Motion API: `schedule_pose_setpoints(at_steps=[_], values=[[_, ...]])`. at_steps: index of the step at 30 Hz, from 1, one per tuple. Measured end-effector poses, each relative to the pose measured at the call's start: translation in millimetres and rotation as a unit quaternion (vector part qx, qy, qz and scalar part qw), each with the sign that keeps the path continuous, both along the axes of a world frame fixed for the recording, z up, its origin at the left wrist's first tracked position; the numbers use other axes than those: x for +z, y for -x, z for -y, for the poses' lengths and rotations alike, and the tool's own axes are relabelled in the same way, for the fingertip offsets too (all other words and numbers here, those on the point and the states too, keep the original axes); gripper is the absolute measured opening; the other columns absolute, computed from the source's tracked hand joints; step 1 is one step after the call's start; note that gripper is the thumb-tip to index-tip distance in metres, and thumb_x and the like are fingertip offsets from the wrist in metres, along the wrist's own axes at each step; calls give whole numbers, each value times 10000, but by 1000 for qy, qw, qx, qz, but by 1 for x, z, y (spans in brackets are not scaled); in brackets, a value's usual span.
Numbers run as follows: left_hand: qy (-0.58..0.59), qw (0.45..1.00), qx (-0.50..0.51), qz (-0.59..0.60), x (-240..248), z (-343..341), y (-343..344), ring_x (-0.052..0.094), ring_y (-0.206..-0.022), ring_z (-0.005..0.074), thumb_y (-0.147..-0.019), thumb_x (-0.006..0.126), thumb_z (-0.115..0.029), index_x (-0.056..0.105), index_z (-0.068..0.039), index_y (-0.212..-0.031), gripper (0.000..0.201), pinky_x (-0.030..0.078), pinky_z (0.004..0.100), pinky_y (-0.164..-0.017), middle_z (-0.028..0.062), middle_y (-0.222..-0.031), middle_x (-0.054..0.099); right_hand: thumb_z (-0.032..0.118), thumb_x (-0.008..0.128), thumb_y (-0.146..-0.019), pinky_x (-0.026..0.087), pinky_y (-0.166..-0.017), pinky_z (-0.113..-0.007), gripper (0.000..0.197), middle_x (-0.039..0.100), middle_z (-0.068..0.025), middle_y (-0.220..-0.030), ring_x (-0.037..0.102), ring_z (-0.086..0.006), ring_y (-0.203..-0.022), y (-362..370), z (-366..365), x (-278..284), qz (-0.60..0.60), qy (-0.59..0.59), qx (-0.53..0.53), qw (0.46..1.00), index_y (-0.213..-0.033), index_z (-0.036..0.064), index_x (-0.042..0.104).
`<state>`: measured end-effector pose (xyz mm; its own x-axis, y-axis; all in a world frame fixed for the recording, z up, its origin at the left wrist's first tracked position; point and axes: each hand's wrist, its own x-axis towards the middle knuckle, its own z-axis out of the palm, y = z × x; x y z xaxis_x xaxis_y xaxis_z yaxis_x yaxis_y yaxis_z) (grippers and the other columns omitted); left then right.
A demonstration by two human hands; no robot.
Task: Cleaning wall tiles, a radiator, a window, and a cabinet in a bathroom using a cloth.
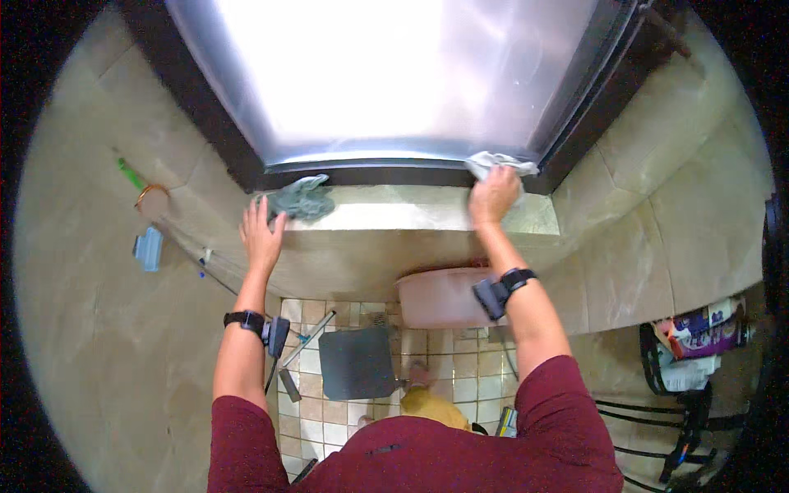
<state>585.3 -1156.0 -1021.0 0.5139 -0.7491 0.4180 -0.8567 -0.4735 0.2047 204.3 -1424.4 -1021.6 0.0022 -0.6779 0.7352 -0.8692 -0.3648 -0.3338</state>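
Observation:
My right hand [496, 195] is closed on a white cloth [501, 162], pressed against the dark lower window frame [370, 177] near its right corner. At the left end of the sill [386, 209], a crumpled grey-green cloth [301, 200] lies beside the frame. My left hand [261, 232] rests at the sill's left edge, fingers stretched and spread, just next to that cloth and not gripping it. Bright light comes through the frosted window pane [370, 74] above.
Below the sill stand a pink tub [444, 297] and a dark grey stool [357, 363] on the tiled floor [308, 411]. A long-handled squeegee [308, 337] lies left of the stool. A blue holder [149, 249] is on the left wall; a black rack [690, 411] with packages stands at right.

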Motion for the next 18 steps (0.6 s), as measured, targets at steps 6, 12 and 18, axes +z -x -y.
schedule_pose_setpoints(at_steps=[6,12,18], values=[[-72,968,232,-70,-52,95,0,265,-1400,415,-889,452,-657,497,-91,-1384,753,222,548,-1120,238,-1497,329,119,521,-837,466,-763,-472,116,586,-147,-867,565,-310,-882,-113,-38,-6,-24,77,177,981,-870,35,594],[-35,970,239,9,-62,94,-10,287,-1388,402,-882,481,-608,545,-130,-1341,665,235,534,-1120,187,-1502,351,186,535,-800,466,-839,-463,276,634,-102,-1038,560,-288,-1065,-88,-12,-4,-130,158,306,930,-1003,52,668],[-24,972,234,21,-65,96,-9,323,-1367,404,-880,487,-592,575,-116,-1292,636,264,535,-1102,174,-1483,387,164,540,-825,464,-761,-452,267,617,-85,-1030,562,-289,-990,38,24,-17,-197,137,146,960,-1055,66,634]])
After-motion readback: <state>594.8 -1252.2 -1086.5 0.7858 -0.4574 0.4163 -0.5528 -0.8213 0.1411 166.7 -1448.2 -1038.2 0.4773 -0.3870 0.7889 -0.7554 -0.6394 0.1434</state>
